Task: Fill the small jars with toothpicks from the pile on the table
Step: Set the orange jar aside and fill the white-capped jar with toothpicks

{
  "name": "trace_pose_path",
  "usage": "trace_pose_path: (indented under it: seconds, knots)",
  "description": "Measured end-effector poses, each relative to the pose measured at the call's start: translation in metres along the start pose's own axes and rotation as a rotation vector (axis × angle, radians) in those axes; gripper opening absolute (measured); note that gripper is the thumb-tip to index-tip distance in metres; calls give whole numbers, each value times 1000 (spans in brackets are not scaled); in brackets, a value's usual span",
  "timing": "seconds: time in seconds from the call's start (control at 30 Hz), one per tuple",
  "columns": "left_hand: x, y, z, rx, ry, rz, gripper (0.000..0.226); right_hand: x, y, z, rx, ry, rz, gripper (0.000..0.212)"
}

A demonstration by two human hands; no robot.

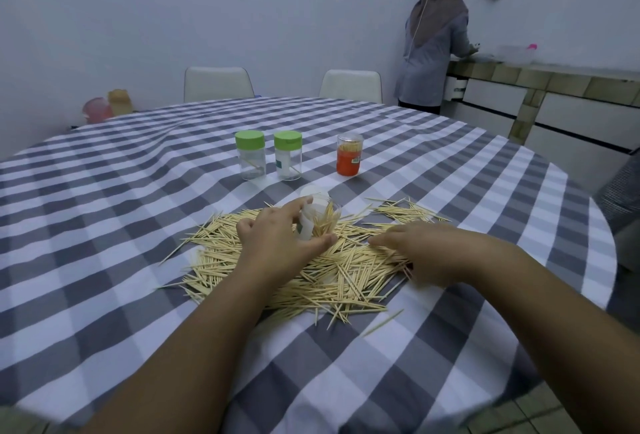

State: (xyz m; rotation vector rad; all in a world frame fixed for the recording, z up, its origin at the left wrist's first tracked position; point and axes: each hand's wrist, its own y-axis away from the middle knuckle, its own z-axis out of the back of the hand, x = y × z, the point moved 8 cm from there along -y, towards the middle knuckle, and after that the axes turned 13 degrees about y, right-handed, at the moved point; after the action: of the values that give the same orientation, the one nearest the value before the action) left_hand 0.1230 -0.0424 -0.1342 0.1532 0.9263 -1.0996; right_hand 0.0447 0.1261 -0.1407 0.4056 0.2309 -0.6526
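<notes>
Now the left hand [277,243] grips a small clear jar [317,217] while the right hand [426,255] lies on the toothpick pile [311,274].

Tilted in the left hand over the middle of the pile, the open jar is part-filled with toothpicks, fingers and thumb curled round it; a white lid [313,191] lies just behind it. The right hand rests palm down on the right side of the pile, fingers fairly straight and holding nothing that shows. Toothpicks spread loosely across the checked tabletop [138,260]. Further back stand two clear jars with green lids [250,158] [288,156], side by side and each with barely a toothpick inside, and to their right an orange-labelled jar [349,154] packed with toothpicks. Two white chairs [218,84] stand beyond the tabletop, and a person [434,46] stands at a counter [554,80] with their back turned.
</notes>
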Motion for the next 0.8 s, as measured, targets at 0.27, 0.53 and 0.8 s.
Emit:
trace_pose_path:
  seconds: [0.27, 0.53, 0.8]
  knots:
    - [-2, 1, 1, 0, 13, -6, 68, 3, -4, 1, 33, -150, 55, 83]
    - [-4, 2, 1, 10, 10, -5, 70, 11, -15, 9, -106, -107, 29, 68]
    - [0, 1, 1, -1, 18, -9, 69, 16, -21, 14, -313, 121, -7, 30]
